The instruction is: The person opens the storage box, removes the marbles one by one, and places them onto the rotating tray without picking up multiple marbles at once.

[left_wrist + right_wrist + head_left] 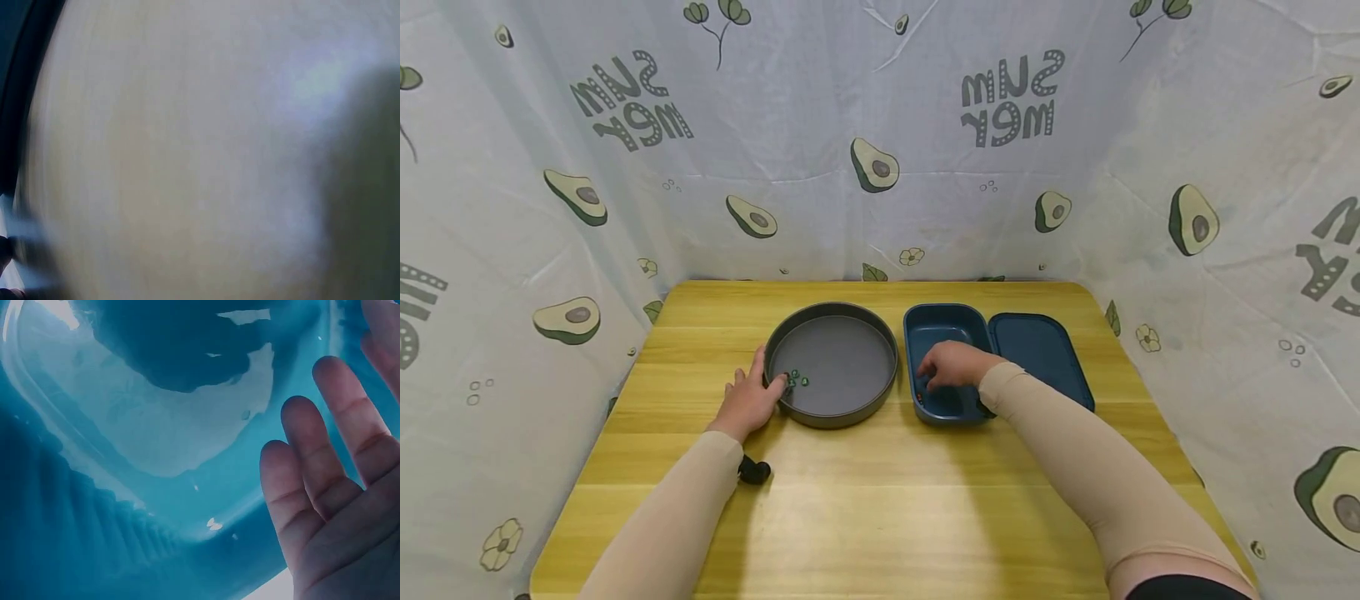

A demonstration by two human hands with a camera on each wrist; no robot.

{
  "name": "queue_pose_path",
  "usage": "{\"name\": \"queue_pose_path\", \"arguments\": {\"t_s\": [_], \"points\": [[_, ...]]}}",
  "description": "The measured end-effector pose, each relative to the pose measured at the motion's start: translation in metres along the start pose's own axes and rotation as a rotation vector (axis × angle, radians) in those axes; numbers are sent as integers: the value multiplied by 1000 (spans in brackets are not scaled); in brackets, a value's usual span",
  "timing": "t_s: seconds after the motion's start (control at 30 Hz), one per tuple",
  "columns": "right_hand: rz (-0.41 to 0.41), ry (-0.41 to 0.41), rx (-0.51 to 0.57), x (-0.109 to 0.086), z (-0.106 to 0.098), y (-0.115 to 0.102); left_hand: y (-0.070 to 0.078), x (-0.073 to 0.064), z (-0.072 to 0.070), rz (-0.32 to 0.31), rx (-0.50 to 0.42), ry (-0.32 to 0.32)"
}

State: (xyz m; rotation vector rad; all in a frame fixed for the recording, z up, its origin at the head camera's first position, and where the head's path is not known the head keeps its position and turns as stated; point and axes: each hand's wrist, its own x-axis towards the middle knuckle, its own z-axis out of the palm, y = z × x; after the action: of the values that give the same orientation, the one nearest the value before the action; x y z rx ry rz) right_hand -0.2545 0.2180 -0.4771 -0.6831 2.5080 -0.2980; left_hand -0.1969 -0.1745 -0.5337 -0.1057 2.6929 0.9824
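A round dark grey pan (835, 358) sits on the table, with several small green pieces (795, 378) in its left part. My left hand (751, 402) is spread at the pan's left rim, its thumb over the rim near those pieces and its fingers outside. To the right stands a dark blue rectangular container (951, 313). My right hand (957, 364) reaches inside, fingers pointing down to the left wall. Close below them lies a small red-orange piece (919, 397). In the right wrist view, the fingers (340, 403) look loosely straight, with nothing seen between them.
A flat blue lid (1037, 350) lies against the container's right side. Under my left wrist hangs a small black device (754, 471). Beyond the wooden table (865, 517) hangs a printed curtain (805, 125). The left wrist view is blurred.
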Motion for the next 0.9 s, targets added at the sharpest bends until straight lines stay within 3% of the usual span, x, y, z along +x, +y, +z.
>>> {"name": "queue_pose_path", "arguments": {"t_s": [0.27,0.53,0.9], "points": [[-48,-39,-120,13,7,-1,-1,1,1,1,6,6],[-19,-61,-136,17,13,-8,0,1,2,11,13,17],[-39,-27,-140,21,17,-6,-2,1,2,16,17,23]]}}
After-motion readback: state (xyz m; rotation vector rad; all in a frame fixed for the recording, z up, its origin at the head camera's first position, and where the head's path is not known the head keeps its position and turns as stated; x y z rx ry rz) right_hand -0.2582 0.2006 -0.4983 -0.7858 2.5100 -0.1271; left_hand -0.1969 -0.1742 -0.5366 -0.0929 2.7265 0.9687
